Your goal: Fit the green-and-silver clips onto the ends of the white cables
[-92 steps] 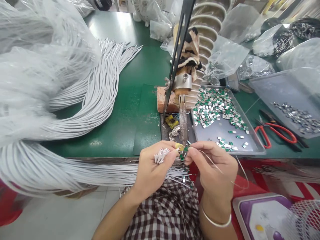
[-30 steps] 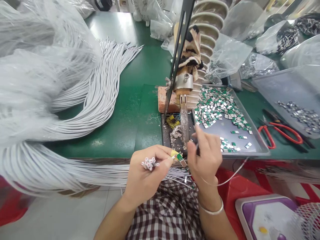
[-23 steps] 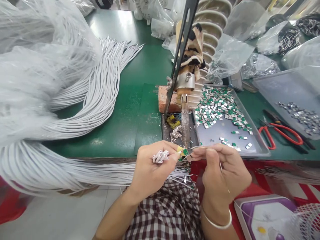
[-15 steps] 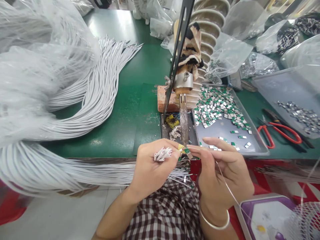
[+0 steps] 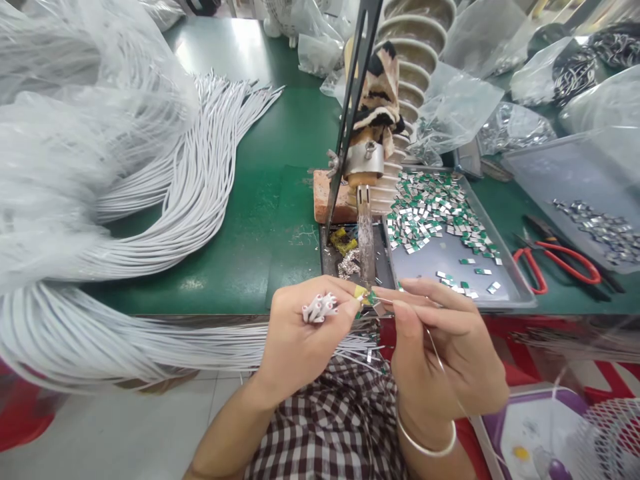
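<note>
My left hand (image 5: 303, 343) is closed around a bundle of white cables (image 5: 320, 308), whose cut ends poke out above the fist. A bit of yellow covering (image 5: 360, 292) shows at its fingertips. In my right hand (image 5: 445, 360) a thin solder wire (image 5: 436, 350) is pinched between thumb and fingers, its tip pointing left. A small green circuit board (image 5: 371, 297) sits between the two hands' fingertips, right below the soldering iron (image 5: 367, 240). Whether the iron's tip touches the board or wire I cannot tell.
A grey tray (image 5: 420, 283) of small circuit boards stands behind my right hand. Farther right lie red-handled pliers (image 5: 570, 263) and a bin (image 5: 535, 163) of metal parts. A brick (image 5: 327, 200) sits by the iron's stand (image 5: 350, 113). Bagged white cables (image 5: 210, 193) cover the left side.
My right hand's fingertips and the solder wire have shifted slightly left, nearer the left fingertips. The small board between them has turned a little. The whole view has moved slightly.
</note>
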